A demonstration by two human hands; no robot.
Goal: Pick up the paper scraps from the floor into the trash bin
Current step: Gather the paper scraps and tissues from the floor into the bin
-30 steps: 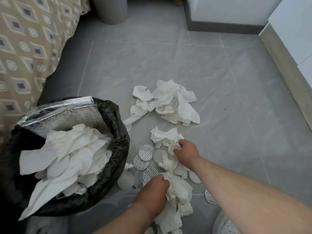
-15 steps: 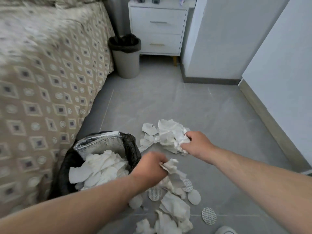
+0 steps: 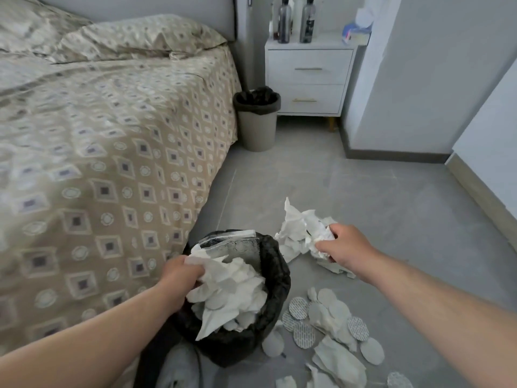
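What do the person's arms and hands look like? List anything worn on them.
The left forearm and right forearm are bare to the frame edge: no sleeves. The left hand and right hand wear no gloves; no watch, bracelet or ring shows.

Forearms stretch in from below: left hand (image 3: 181,275) at seven o'clock, right hand (image 3: 345,247) at four, each clenched round paper scraps (image 3: 302,231).

Grey tile floor (image 3: 391,203), pale walls (image 3: 419,79), dark skirting (image 3: 391,157). Bed (image 3: 106,152) on the left — beige diamond-pattern cover, grey headboard (image 3: 140,7). White two-drawer nightstand (image 3: 307,79) beyond it, bottles (image 3: 296,21) on top — beige bin (image 3: 258,130) just beside.
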